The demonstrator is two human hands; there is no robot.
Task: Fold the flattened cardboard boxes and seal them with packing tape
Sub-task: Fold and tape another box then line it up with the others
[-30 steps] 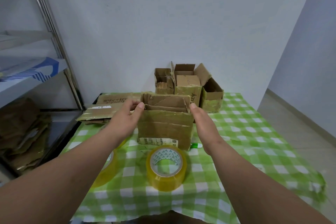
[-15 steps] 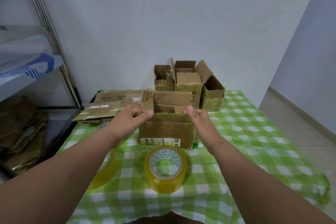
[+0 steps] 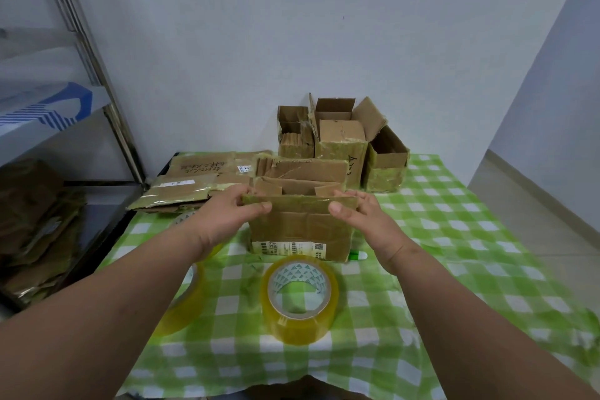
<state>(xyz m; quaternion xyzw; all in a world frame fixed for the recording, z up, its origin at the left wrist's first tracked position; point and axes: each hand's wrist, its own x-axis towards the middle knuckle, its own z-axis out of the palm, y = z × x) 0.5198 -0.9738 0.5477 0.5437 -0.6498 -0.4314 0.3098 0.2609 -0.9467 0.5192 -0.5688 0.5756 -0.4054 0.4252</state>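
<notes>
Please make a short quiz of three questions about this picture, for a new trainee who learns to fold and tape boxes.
1. True or false: both hands pinch the near flap of the cardboard box.
2. Which thing lies nearest to the camera, in front of the box? A) a tape roll B) a flat cardboard stack C) an open box
3. Fill in: the flat cardboard stack lies to the box's ____ side.

Key:
1. True: left hand and right hand each pinch one end.
2. A, the tape roll.
3. Left.
</notes>
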